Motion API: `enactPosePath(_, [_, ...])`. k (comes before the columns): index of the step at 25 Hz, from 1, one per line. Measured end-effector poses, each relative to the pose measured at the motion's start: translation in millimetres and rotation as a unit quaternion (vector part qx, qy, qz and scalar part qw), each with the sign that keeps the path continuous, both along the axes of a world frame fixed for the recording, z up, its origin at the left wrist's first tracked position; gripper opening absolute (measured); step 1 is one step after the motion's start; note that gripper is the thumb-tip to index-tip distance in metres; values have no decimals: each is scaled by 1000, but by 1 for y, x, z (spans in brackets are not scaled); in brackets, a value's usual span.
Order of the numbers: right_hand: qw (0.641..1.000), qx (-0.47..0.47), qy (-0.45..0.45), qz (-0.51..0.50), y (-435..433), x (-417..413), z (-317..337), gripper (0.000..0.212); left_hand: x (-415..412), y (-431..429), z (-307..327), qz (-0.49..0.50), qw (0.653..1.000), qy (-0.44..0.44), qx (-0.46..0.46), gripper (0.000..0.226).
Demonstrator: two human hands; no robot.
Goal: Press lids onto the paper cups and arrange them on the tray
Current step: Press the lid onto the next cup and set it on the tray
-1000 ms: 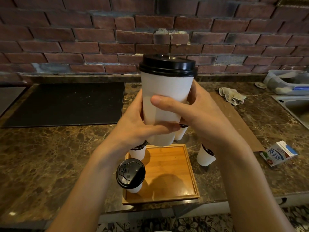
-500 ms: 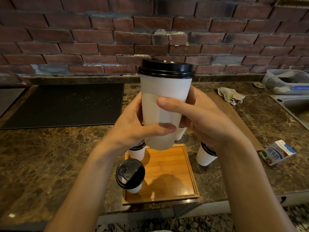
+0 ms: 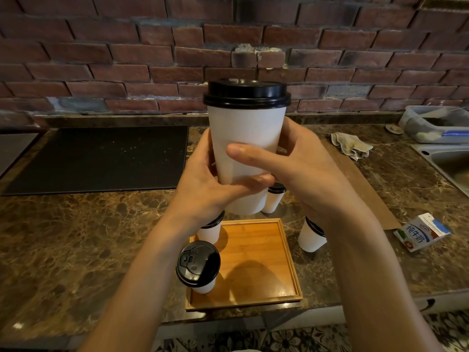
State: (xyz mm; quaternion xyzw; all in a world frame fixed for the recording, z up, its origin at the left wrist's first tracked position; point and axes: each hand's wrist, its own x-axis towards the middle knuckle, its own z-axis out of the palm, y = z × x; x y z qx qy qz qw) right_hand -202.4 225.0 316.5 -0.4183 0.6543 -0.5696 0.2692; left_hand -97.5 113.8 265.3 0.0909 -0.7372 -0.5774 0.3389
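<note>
While my left hand (image 3: 203, 185) and right hand (image 3: 307, 171) clasp the lidded cup (image 3: 245, 141) above the tray (image 3: 264, 250), I fear a hard squeeze may pop its lid (image 3: 246, 94), or a blind descent topple the near cup (image 3: 199, 269) there.

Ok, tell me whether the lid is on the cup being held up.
On: the black lid sits level over the rim of the held cup.

Both hands, left hand (image 3: 203, 184) and right hand (image 3: 302, 171), grip a tall white paper cup with black plastic lid (image 3: 247, 148) at frame centre, above the square bamboo tray (image 3: 286, 250).
</note>
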Motion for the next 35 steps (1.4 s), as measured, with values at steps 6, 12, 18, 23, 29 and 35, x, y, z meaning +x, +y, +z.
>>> enactPosePath(6, [998,-6,23,-60,-6,7,-11,71,-7,2,-6,39,999,-1,11,85])
enactPosePath(12, [998,-27,7,-57,-5,2,-11,69,-3,-1,-2,10,999,-30,12,90])
enactPosePath(18, [998,-58,-8,-31,-3,-3,-8,76,2,-8,0,-33,997,-69,31,75])
enactPosePath(23, [998,-55,-5,28,-1,-9,-9,67,4,-12,2,-106,988,-100,59,69])
enactPosePath(29, [994,-48,-28,93,0,-15,-11,70,9,-14,3,-167,976,-109,85,70])
enactPosePath(35, [995,-32,-21,97,-1,-16,-13,62,9,-11,1,-150,979,-109,81,75])
